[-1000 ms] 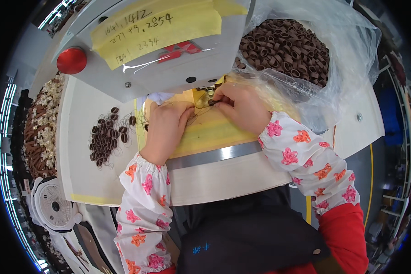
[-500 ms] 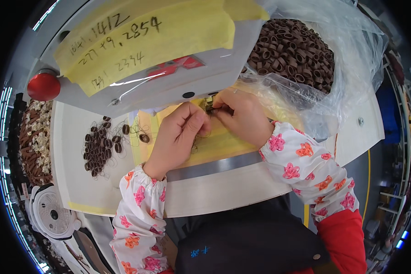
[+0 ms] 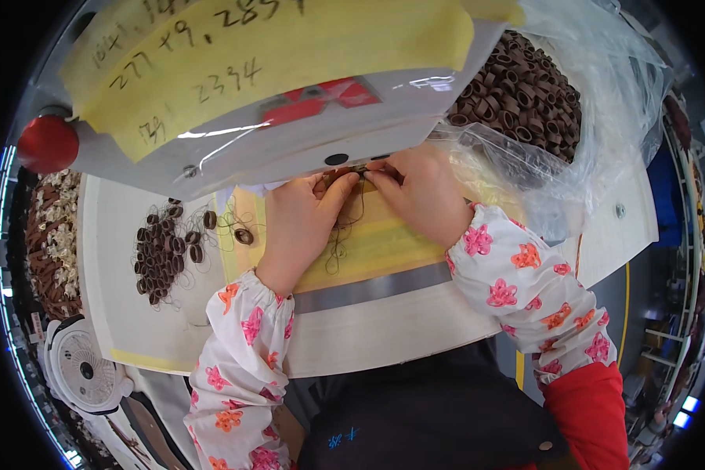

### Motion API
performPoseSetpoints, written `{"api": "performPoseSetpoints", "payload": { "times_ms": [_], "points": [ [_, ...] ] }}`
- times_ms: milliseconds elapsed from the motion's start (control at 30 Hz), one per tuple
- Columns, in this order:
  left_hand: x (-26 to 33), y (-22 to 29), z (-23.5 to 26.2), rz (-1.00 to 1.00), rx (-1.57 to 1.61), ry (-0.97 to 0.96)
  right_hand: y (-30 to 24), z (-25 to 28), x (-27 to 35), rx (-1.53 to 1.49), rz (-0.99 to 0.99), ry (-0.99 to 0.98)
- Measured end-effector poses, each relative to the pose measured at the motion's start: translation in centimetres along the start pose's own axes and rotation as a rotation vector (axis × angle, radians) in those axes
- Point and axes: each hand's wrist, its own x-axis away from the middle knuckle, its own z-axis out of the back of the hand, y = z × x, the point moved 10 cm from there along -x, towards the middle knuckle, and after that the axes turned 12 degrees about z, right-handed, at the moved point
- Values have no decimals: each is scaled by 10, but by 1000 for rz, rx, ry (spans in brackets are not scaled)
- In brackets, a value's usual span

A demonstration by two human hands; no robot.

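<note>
My left hand (image 3: pixel 301 223) and my right hand (image 3: pixel 423 192) meet under the front of a grey-white sewing machine head (image 3: pixel 160 174). Thumbs and fingers of both are closed in a pinch, the tips almost touching. Between them shows a small dark piece (image 3: pixel 359 174), mostly covered by the fingers; its exact kind is not clear. Loose dark thread (image 3: pixel 337 247) trails from there in curls over the yellow-taped work plate (image 3: pixel 395 239). Left of my left hand, small brown loops (image 3: pixel 160 254) with thread tails lie in a cluster, and one loop (image 3: pixel 244 236) sits apart beside the wrist.
A clear plastic bag (image 3: pixel 615 110) at the far right holds a heap of brown loops (image 3: pixel 525 102). A red knob (image 3: pixel 48 145) juts from the machine's left side. A white fan (image 3: pixel 86 368) stands beyond the table's left edge. The pale tabletop (image 3: pixel 392 333) curves along the front.
The view has shifted closer to the machine head. My left hand has moved up and in, its fingertips now meeting my right hand's at the small piece. More trailing thread shows below.
</note>
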Motion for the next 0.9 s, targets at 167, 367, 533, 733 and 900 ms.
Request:
{"api": "performPoseSetpoints", "payload": {
  "times_ms": [167,367,533,733,900],
  "points": [
    [-7,-18,-4,34,87,0,0,-1,-1,-56,1,6],
    [-5,-12,2,138,-85,12,2,0,-2,-39,-37,-39],
    [-5,1,8,-67,36,79,5,-3,-3,-18,-38,-54],
    [-10,5,3,-19,-54,-8,0,1,-5,5,52,-8],
    [-10,14,4,-90,-127,17,5,0,-4,5,19,-18]
  ]
}}
